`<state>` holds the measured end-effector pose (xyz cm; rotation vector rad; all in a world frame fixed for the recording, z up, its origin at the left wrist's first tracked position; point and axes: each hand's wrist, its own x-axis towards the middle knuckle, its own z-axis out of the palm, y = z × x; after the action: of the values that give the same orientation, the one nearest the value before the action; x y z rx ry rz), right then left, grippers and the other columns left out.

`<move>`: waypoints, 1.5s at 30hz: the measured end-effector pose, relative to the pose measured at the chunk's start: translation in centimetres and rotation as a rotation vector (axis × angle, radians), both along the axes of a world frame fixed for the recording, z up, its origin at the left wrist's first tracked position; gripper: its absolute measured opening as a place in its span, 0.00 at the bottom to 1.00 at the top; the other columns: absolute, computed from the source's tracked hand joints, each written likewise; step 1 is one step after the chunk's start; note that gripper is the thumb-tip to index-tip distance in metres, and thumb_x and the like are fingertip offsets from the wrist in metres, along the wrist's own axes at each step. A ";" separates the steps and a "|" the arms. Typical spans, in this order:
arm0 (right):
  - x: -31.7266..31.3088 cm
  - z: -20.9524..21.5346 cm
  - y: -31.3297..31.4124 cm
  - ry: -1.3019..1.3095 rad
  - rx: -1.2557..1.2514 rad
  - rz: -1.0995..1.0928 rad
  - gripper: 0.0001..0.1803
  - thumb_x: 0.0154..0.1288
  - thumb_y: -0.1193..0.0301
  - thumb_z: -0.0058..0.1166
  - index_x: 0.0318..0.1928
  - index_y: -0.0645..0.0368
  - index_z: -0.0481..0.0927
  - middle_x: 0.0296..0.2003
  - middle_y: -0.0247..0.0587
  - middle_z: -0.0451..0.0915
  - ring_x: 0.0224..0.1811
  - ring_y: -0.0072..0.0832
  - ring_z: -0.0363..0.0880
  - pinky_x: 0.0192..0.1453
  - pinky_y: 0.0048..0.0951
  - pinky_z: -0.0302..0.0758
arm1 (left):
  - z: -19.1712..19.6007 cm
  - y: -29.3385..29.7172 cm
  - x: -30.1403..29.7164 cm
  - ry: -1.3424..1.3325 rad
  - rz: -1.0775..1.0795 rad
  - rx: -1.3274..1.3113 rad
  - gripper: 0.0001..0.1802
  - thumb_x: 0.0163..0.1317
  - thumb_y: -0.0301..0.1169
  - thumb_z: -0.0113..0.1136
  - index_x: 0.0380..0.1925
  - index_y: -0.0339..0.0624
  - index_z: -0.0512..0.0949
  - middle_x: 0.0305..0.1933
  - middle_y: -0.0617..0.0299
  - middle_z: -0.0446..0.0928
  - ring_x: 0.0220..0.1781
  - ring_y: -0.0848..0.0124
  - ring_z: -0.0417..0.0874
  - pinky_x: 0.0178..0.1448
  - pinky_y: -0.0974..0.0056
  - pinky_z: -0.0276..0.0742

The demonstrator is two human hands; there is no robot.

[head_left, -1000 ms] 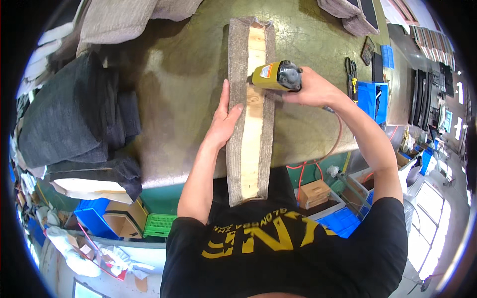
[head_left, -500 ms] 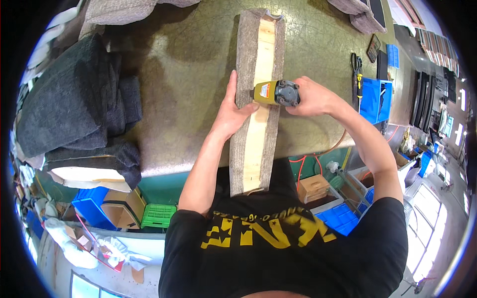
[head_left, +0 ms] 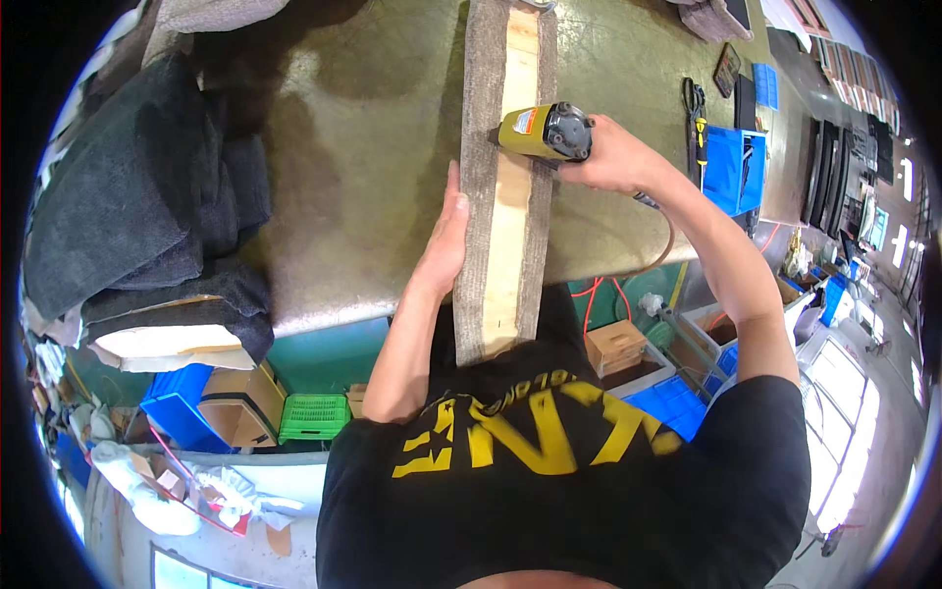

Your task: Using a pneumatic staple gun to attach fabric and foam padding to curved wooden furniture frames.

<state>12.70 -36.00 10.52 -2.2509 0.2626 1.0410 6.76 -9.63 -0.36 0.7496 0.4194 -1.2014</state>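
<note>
A long wooden board wrapped in grey-brown carpet fabric (head_left: 479, 231) lies lengthwise in front of me, its near end against my shirt. A strip of bare pale wood (head_left: 508, 221) shows down its middle between the fabric's edges. My right hand (head_left: 618, 157) is closed around the handle of a yellow and black pneumatic staple gun (head_left: 530, 130). The gun's nose rests at or just above the fabric on the board's left side; the exact contact is hidden. Along the board's left edge lies my left hand (head_left: 446, 240), fingers stretched forward, thumb beside the edge.
Dark grey fabric (head_left: 118, 187) is heaped on the left of the table (head_left: 343, 177). To the right are a blue bin (head_left: 731, 172), yellow-and-black-handled pliers (head_left: 700, 137) and a phone (head_left: 727, 69). An air hose (head_left: 659, 257) trails near the table's front edge. A green crate (head_left: 314, 417) stands below.
The staple gun has moved farther up the board in my right hand. My left thumb has come off the wood strip to the board's left edge. The board appears slightly higher in view.
</note>
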 end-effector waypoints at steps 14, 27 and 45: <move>-2.9 2.8 2.3 0.005 0.110 0.242 0.17 0.49 0.73 0.62 0.43 0.62 0.81 0.34 0.56 0.84 0.39 0.54 0.83 0.46 0.44 0.80 | 1.1 -0.8 0.3 -0.749 -0.052 0.314 0.50 0.66 0.19 0.58 0.80 0.49 0.40 0.82 0.52 0.50 0.79 0.66 0.57 0.78 0.62 0.56; -5.2 1.4 2.2 -0.041 0.060 0.015 0.16 0.50 0.69 0.63 0.39 0.66 0.81 0.33 0.58 0.84 0.38 0.50 0.84 0.46 0.41 0.80 | 0.5 1.6 -4.1 -0.208 0.103 -0.073 0.37 0.80 0.52 0.32 0.79 0.44 0.41 0.80 0.51 0.53 0.78 0.61 0.60 0.77 0.59 0.62; -9.4 3.1 4.6 -0.046 0.201 0.133 0.21 0.50 0.72 0.64 0.47 0.64 0.81 0.34 0.58 0.84 0.38 0.53 0.83 0.44 0.41 0.80 | 1.7 2.2 -4.4 -0.453 0.033 -0.032 0.45 0.72 0.29 0.57 0.80 0.47 0.39 0.78 0.48 0.58 0.74 0.64 0.66 0.75 0.58 0.62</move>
<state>3.30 -31.39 13.67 -2.1294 -0.0117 1.0329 2.35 -7.43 1.39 0.9541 0.0370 -0.9685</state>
